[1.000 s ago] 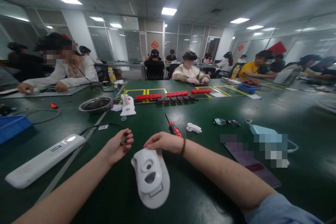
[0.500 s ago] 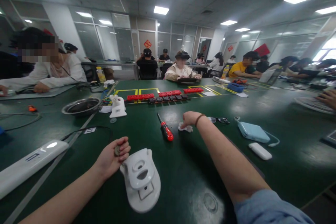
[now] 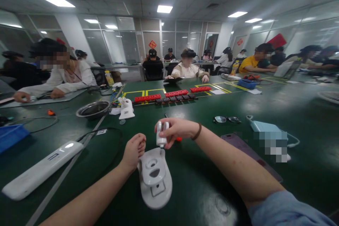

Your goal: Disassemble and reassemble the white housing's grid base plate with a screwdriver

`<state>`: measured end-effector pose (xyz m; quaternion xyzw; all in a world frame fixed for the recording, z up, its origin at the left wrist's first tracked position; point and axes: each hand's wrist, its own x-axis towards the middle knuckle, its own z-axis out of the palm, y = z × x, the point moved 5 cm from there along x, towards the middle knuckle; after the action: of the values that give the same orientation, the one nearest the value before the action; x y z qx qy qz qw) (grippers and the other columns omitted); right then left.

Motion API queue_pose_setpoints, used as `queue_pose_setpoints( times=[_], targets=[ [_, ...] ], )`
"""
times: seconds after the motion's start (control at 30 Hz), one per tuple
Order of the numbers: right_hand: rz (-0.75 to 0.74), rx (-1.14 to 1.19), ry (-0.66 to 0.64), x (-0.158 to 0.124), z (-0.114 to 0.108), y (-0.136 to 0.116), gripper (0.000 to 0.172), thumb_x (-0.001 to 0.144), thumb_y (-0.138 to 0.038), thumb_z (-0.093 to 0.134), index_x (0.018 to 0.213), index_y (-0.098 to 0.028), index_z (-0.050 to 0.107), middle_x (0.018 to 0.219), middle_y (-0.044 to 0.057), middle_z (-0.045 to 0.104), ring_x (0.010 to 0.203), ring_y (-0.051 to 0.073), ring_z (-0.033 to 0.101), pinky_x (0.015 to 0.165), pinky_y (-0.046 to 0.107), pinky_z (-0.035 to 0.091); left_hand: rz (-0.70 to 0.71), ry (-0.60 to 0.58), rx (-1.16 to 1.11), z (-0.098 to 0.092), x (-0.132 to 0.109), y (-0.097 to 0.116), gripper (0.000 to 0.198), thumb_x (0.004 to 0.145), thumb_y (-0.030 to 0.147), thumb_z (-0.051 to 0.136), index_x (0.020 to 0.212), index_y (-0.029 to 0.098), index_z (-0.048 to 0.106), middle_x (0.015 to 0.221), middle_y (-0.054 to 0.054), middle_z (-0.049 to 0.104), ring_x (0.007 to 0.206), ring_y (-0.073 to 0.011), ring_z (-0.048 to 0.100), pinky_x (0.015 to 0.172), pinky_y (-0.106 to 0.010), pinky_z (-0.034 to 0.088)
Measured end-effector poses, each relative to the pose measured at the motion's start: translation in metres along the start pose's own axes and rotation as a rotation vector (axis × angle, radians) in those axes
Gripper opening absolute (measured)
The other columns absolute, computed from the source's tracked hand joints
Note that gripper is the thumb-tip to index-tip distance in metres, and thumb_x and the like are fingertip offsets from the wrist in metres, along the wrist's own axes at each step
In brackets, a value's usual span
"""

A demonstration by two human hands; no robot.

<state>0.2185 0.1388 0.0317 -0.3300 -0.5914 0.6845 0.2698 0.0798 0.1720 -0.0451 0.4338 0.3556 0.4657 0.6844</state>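
My right hand [image 3: 173, 132] pinches a small white plastic piece with two upright prongs [image 3: 161, 135], its lower end just above the top edge of a white plastic body with an oval base [image 3: 156, 199]. This body lies on the green table and has a round hole, a dark opening and a wire loop. My left hand [image 3: 135, 152] is closed in a fist at the body's upper left edge. The small round disc seen in it earlier is hidden by the fingers now. Behind my right hand, a red screwdriver [image 3: 179, 139] is mostly covered.
A metal bowl [image 3: 93, 109] and a white figure-shaped part [image 3: 126, 108] lie at the left. Red trays [image 3: 147, 97] stand ahead. Glasses [image 3: 227, 119], a light blue power bank [image 3: 267, 127] and a dark phone-like slab [image 3: 251, 155] lie right. Other people sit around.
My right hand has lifted the small white piece from the table and brought it left and nearer, above the white body. My left hand has turned and its fingers have closed further.
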Motion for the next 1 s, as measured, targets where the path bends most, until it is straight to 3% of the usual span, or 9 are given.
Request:
queue_pose_setpoints(
  times=[0.13, 0.23, 0.33, 0.57, 0.67, 0.73, 0.8, 0.87, 1.0],
  targets=[
    [0.025, -0.236, 0.025, 0.014, 0.023, 0.014, 0.03, 0.064, -0.027, 0.067, 0.083, -0.016, 0.047, 0.069, -0.002, 0.055, 0.055, 0.012, 0.057, 0.049, 0.023, 0.049, -0.1, -0.019, -0.099, -0.004, 0.002, -0.001, 0.017, 0.067, 0.027, 0.053, 0.061, 0.016, 0.041, 0.042, 0.01, 0.021, 0.032, -0.0021, 0.017, 0.03, -0.012, 0.013],
    [-0.092, -0.638, 0.105, 0.017, 0.029, 0.007, 0.026, 0.065, -0.028, 0.068, 0.081, -0.016, 0.051, 0.071, -0.002, 0.055, 0.063, 0.012, 0.056, 0.055, 0.021, 0.046, -0.186, -0.026, -0.139, -0.007, 0.003, -0.002, 0.015, 0.067, 0.024, 0.052, 0.061, 0.016, 0.042, 0.042, 0.01, 0.022, 0.031, -0.0023, 0.018, 0.03, -0.012, 0.013],
    [-0.184, -0.909, 0.096, 0.016, 0.038, -0.002, 0.025, 0.067, -0.03, 0.068, 0.084, -0.016, 0.055, 0.075, -0.002, 0.056, 0.068, 0.012, 0.053, 0.061, 0.02, 0.041, -0.23, -0.036, -0.153, -0.009, 0.006, -0.004, 0.015, 0.068, 0.024, 0.053, 0.061, 0.016, 0.042, 0.041, 0.01, 0.023, 0.03, -0.0023, 0.021, 0.029, -0.012, 0.014],
    [-0.111, -1.254, 0.072, 0.009, 0.056, -0.007, 0.024, 0.069, -0.031, 0.067, 0.091, -0.023, 0.059, 0.076, -0.002, 0.059, 0.066, 0.013, 0.053, 0.052, 0.019, 0.032, -0.25, -0.059, -0.162, -0.01, 0.008, -0.007, 0.011, 0.069, 0.022, 0.054, 0.066, 0.015, 0.047, 0.042, 0.01, 0.025, 0.031, -0.0013, 0.021, 0.029, -0.011, 0.013],
    [-0.061, -1.264, 0.021, 0.003, 0.055, -0.011, 0.034, 0.067, -0.035, 0.068, 0.098, -0.025, 0.058, 0.08, -0.001, 0.06, 0.071, 0.016, 0.055, 0.055, 0.02, 0.035, -0.249, -0.064, -0.168, -0.009, 0.008, -0.005, 0.01, 0.07, 0.022, 0.053, 0.065, 0.015, 0.047, 0.043, 0.01, 0.025, 0.031, -0.0013, 0.02, 0.03, -0.011, 0.013],
    [-0.172, -1.151, 0.0, 0.0, 0.056, -0.019, 0.041, 0.069, -0.038, 0.066, 0.105, -0.021, 0.055, 0.09, 0.002, 0.06, 0.081, 0.017, 0.055, 0.065, 0.022, 0.039, -0.246, -0.057, -0.168, -0.01, 0.007, -0.005, 0.011, 0.07, 0.021, 0.053, 0.064, 0.015, 0.047, 0.042, 0.01, 0.025, 0.032, -0.0016, 0.021, 0.03, -0.011, 0.014],
    [-0.364, -1.015, 0.086, -0.002, 0.056, -0.028, 0.034, 0.079, -0.038, 0.055, 0.106, -0.018, 0.054, 0.099, 0.004, 0.058, 0.091, 0.016, 0.053, 0.077, 0.023, 0.038, -0.242, -0.042, -0.168, -0.011, 0.006, -0.004, 0.012, 0.07, 0.02, 0.053, 0.062, 0.014, 0.047, 0.042, 0.009, 0.027, 0.032, -0.002, 0.023, 0.03, -0.012, 0.015],
    [-0.448, -0.978, 0.18, 0.0, 0.056, -0.029, 0.026, 0.087, -0.034, 0.042, 0.099, -0.017, 0.058, 0.096, 0.003, 0.059, 0.09, 0.014, 0.053, 0.08, 0.024, 0.037, -0.239, -0.025, -0.168, -0.011, 0.005, -0.005, 0.01, 0.069, 0.018, 0.054, 0.062, 0.014, 0.048, 0.042, 0.008, 0.029, 0.032, -0.0026, 0.026, 0.03, -0.012, 0.016],
    [-0.435, -1.076, 0.105, 0.006, 0.066, -0.021, 0.033, 0.091, -0.031, 0.033, 0.085, -0.017, 0.062, 0.079, 0.001, 0.06, 0.08, 0.014, 0.055, 0.078, 0.025, 0.037, -0.221, 0.027, -0.186, -0.011, 0.004, -0.006, 0.008, 0.07, 0.016, 0.052, 0.063, 0.014, 0.049, 0.043, 0.007, 0.032, 0.034, -0.0036, 0.03, 0.032, -0.013, 0.021]
  ],
)
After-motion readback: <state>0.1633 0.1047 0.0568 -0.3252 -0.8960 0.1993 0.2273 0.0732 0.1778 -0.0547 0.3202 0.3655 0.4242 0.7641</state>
